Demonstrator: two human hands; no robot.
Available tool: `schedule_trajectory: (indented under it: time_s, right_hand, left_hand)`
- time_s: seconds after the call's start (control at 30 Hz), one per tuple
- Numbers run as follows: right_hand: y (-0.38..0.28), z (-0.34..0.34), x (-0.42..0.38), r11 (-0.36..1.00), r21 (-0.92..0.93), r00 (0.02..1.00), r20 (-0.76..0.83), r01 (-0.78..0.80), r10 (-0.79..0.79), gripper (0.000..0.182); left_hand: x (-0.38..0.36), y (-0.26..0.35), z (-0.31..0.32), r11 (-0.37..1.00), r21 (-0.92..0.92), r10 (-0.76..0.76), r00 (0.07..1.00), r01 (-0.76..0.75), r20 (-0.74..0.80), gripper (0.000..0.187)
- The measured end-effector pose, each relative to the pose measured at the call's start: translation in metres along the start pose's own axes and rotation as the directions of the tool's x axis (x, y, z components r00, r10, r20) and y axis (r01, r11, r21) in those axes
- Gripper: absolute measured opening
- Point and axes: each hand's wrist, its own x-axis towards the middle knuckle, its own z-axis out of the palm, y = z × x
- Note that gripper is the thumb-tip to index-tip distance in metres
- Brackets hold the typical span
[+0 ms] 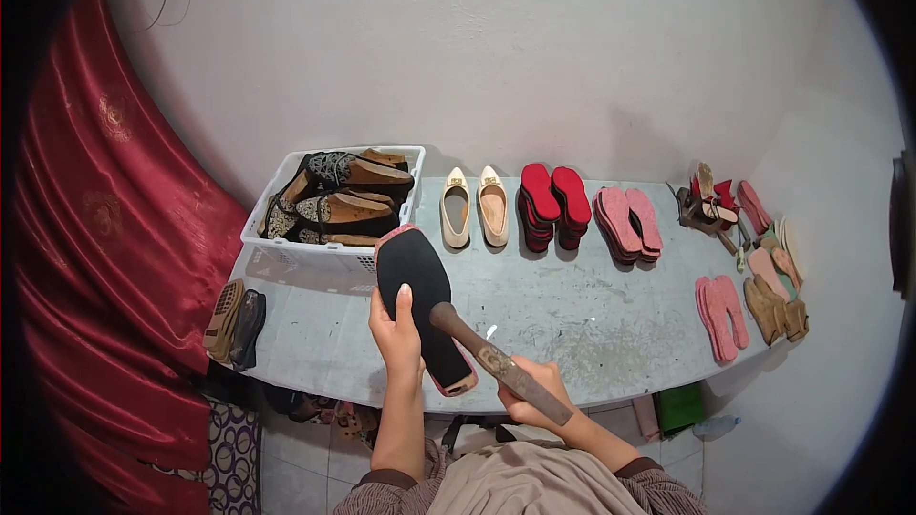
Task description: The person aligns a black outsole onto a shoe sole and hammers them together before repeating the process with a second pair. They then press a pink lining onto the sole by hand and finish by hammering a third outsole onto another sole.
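My left hand [398, 339] grips a black shoe sole [412, 267] with a pink edge, thumb pressed on its flat black face. The sole is tilted above the table's front edge, its broad end pointing away from me. In my right hand [536, 391] is a hammer [498, 362], held by its worn wooden handle. Its rusty round head overlaps the right side of the sole in this view. Fingers of the left hand are partly hidden behind the sole.
A white basket [334, 250] of black shoes stands at the table's [572, 324] back left. Cream flats [456, 210], red soles [539, 195] and pink soles [620, 219] line the back. Tools [706, 210] and brown pieces [763, 310] lie right; dark soles [248, 329] lie left.
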Motion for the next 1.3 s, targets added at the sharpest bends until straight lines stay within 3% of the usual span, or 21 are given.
schedule_trajectory:
  time_s: [0.07,0.13,0.17,0.23,0.37,0.43,0.47,0.57,0.6,0.7,0.83,1.0,1.1,1.23,1.3]
  right_hand:
    - [-0.004,0.0,0.006,0.996,-0.079,0.999,0.021,-0.036,0.038,0.014]
    - [0.0,0.001,0.008,0.993,-0.095,0.997,0.038,-0.064,0.068,0.016]
    - [0.003,0.0,0.008,0.994,-0.098,0.998,0.037,-0.054,0.058,0.016]
    - [0.004,-0.001,0.009,0.994,-0.102,0.998,0.037,-0.05,0.054,0.017]
    - [0.01,0.006,0.01,0.979,-0.14,0.986,0.054,-0.147,0.156,0.025]
    - [0.019,0.012,0.013,0.971,-0.177,0.986,0.031,-0.158,0.166,0.025]
    - [0.022,0.015,0.012,0.978,-0.123,0.986,0.012,-0.166,0.169,0.025]
    - [0.024,0.017,0.012,0.976,-0.069,0.979,-0.012,-0.205,0.205,0.025]
    - [0.024,0.018,0.014,0.972,-0.069,0.975,-0.019,-0.224,0.223,0.025]
    - [0.031,0.021,0.018,0.975,-0.088,0.979,-0.032,-0.205,0.203,0.026]
    - [0.034,0.022,0.024,0.97,-0.119,0.977,-0.005,-0.212,0.213,0.024]
    - [0.033,0.012,0.025,0.993,-0.073,0.995,0.021,-0.097,0.098,0.022]
    - [0.029,0.017,0.031,0.989,-0.057,0.988,0.065,-0.136,0.14,0.012]
    - [0.025,0.017,0.04,0.978,-0.182,0.993,0.045,-0.099,0.108,0.011]
    - [0.023,0.016,0.037,0.992,-0.038,0.989,0.08,-0.121,0.123,0.011]
  left_hand:
    - [0.003,-0.006,-0.002,0.996,-0.068,-0.051,0.998,0.053,0.022,0.024]
    - [0.004,-0.011,-0.002,0.983,0.138,0.118,0.992,-0.122,0.037,0.024]
    - [0.006,-0.01,-0.002,0.982,0.137,0.124,0.992,-0.128,0.038,0.024]
    - [0.006,-0.01,-0.003,0.996,-0.07,-0.053,0.998,0.055,0.027,0.023]
    - [0.007,-0.02,-0.007,0.992,-0.051,-0.114,0.991,0.117,0.07,0.021]
    - [0.012,-0.039,-0.014,0.941,-0.189,-0.287,0.958,0.281,-0.006,0.02]
    - [0.011,-0.041,-0.017,0.941,-0.191,-0.286,0.958,0.279,-0.005,0.02]
    - [0.003,-0.052,-0.028,0.844,-0.226,-0.433,0.867,0.486,0.247,0.021]
    - [0.001,-0.056,-0.03,0.844,-0.225,-0.434,0.867,0.486,0.245,0.021]
    - [-0.007,-0.058,-0.019,0.678,-0.402,-0.585,0.783,0.616,0.213,0.035]
    - [-0.007,-0.057,-0.017,0.706,-0.357,-0.577,0.789,0.611,0.21,0.037]
    - [0.014,-0.055,-0.021,0.866,-0.305,-0.365,0.918,0.396,0.154,0.031]
    - [0.021,-0.057,-0.019,0.904,-0.276,-0.297,0.943,0.328,0.15,0.037]
    - [0.029,-0.053,-0.015,0.899,-0.245,-0.332,0.93,0.363,0.16,0.036]
    - [0.029,-0.054,-0.017,0.904,-0.246,-0.33,0.937,0.349,0.114,0.036]
